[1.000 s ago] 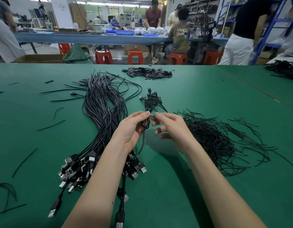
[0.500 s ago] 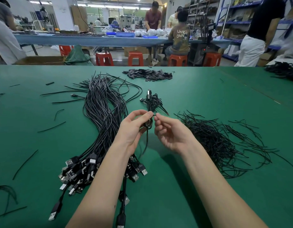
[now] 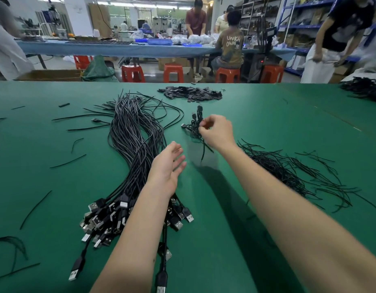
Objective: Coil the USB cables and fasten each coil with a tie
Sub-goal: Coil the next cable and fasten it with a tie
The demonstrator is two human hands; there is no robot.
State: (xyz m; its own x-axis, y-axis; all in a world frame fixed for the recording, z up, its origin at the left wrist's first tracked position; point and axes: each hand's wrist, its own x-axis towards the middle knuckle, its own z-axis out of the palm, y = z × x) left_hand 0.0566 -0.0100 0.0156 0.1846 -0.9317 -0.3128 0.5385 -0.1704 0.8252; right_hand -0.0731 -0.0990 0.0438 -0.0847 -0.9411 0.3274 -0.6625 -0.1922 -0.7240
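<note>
R hand (image 3: pixel 216 132) reaches out over the table (image 3: pixel 267 127) w/ fingers curled round a coiled cable (image 3: pixel 195 125). It looks like a pinch near the top of the coil, but the fingertips are blurred, so exact contact pts can't be told. The coil hangs or rests just left of those fingers, its loose tail trailing down toward the wrist. Can't tell if a tie is on it yet.

L hand (image 3: pixel 168 166) holds nothing: fingers spread & relaxed, palm turned inward, hovering over the near-right edge of the bundle of uncoiled USB cables (image 3: pixel 132 144).

The relation that counts: the bundle's long axis runs away from the person, w/ plugs massed at the near end by the L forearm and thin ends fanned out at the far end. It lies directly beneath & left of the L fingers and well left of the R fingers. So the L hand is the nearer one for the next cable, probably taken at mid-length.

The pile of ties (image 3: pixel 288 172) lies right of and nearer than the R fingers, beside the R forearm, so R is nearer to that.
</note>
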